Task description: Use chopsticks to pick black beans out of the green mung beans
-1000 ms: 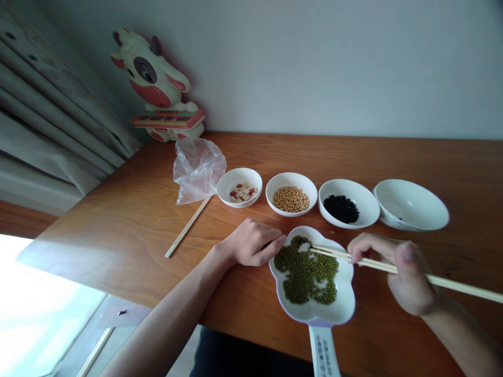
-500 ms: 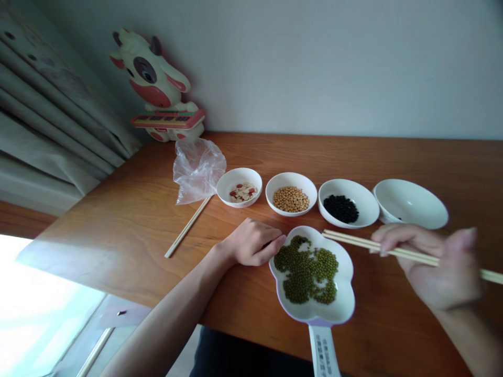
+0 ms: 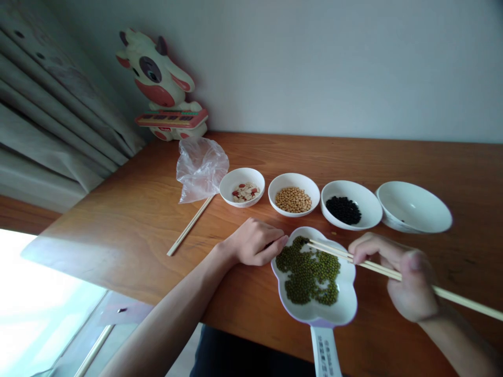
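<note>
My right hand (image 3: 396,267) grips a pair of wooden chopsticks (image 3: 377,268). Their tips reach into a white, purple-rimmed flower-shaped dish (image 3: 348,293) with a handle, at the upper edge of the green mung beans (image 3: 310,272) lying in it. A dark speck shows by the tips; whether they pinch it I cannot tell. My left hand (image 3: 259,243) rests on the table with curled fingers, thumb and forefinger closed at the dish's left rim. Behind the dish stand a bowl of black beans (image 3: 343,209) and an almost empty white bowl (image 3: 416,204), with a small dark bit inside.
Further left are a bowl of yellow soybeans (image 3: 293,200) and a bowl of pale and reddish pieces (image 3: 245,192). A clear plastic bag (image 3: 202,167) and another pair of chopsticks (image 3: 190,225) lie beside them. A cow-shaped toy keyboard (image 3: 168,94) leans at the wall.
My right hand has moved left and towards me from near the rightmost bowl, bringing the chopstick tips from the dish's rim to over the mung beans. My left hand stays at the rim.
</note>
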`<state>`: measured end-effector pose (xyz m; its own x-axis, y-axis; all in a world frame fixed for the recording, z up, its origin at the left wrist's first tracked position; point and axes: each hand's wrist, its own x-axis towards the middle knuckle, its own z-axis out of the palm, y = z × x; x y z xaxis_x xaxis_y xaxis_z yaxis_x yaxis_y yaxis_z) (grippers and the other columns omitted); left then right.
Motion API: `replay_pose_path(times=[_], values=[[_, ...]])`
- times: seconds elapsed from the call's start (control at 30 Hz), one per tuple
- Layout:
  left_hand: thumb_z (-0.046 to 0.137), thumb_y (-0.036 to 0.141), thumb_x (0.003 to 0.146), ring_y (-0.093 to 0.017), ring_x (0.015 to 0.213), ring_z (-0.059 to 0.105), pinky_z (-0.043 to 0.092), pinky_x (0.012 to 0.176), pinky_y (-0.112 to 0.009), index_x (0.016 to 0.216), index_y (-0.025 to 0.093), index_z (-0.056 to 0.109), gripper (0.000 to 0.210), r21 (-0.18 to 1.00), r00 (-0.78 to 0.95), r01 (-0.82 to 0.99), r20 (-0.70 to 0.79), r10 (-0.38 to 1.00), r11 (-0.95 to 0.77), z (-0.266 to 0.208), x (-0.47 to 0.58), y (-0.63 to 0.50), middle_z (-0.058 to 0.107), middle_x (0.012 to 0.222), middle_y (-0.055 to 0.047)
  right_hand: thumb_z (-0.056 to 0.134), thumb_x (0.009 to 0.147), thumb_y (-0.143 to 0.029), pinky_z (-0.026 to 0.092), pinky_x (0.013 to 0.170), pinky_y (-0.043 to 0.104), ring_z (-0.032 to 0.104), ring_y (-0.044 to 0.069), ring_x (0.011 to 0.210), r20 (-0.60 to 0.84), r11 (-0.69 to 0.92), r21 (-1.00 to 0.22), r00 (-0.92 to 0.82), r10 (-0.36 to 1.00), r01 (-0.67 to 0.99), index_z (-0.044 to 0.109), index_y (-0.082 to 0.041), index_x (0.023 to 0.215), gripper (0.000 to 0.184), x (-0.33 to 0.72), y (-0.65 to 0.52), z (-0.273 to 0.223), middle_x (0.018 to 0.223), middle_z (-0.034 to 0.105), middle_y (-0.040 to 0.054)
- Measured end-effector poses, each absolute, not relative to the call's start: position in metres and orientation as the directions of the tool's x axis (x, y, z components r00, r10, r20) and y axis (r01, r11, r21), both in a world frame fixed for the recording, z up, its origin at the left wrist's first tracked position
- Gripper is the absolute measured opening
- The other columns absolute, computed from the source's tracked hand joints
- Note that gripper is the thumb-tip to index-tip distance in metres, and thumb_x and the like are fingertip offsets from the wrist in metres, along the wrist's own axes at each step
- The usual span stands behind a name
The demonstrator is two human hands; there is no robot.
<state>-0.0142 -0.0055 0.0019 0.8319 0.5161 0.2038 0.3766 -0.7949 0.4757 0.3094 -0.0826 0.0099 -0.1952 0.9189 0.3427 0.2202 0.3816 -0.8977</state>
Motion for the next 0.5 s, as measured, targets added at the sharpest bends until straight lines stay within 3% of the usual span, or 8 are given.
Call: replay_pose_path(times=[0.17, 0.5], values=[[0.038, 0.03, 0.109, -0.014, 0.065, 0.059, 0.04, 0.064, -0.03, 0.077, 0.019, 0.052, 0.037, 0.478, 0.834, 0.366, 0.212, 0.51, -0.798, 0.002, -0.0144, -0.0053, 0.065, 0.075, -0.002, 0.026, 0.106, -0.065, 0.051, 0.078, 0.041, 0.068, 0.028, 0.082, 0.299, 0.383, -0.892, -0.32, 0.899, 0.239, 0.074, -0.027, 0.09, 0.064, 0.3111, -0.0803, 0.0007, 0.088, 0.074, 0.0069], [0.037, 0.031, 0.11, -0.014, 0.065, 0.058, 0.04, 0.063, -0.03, 0.077, 0.019, 0.051, 0.038, 0.487, 0.834, 0.364, 0.208, 0.511, -0.794, 0.0031, -0.0149, -0.0055, 0.064, 0.074, -0.003, 0.031, 0.107, -0.06, 0.052, 0.075, 0.042, 0.068, 0.029, 0.081, 0.301, 0.4, -0.873, -0.337, 0.892, 0.278, 0.073, -0.027, 0.09, 0.056, 0.3048, -0.0796, 0.0074, 0.088, 0.073, 0.0078]])
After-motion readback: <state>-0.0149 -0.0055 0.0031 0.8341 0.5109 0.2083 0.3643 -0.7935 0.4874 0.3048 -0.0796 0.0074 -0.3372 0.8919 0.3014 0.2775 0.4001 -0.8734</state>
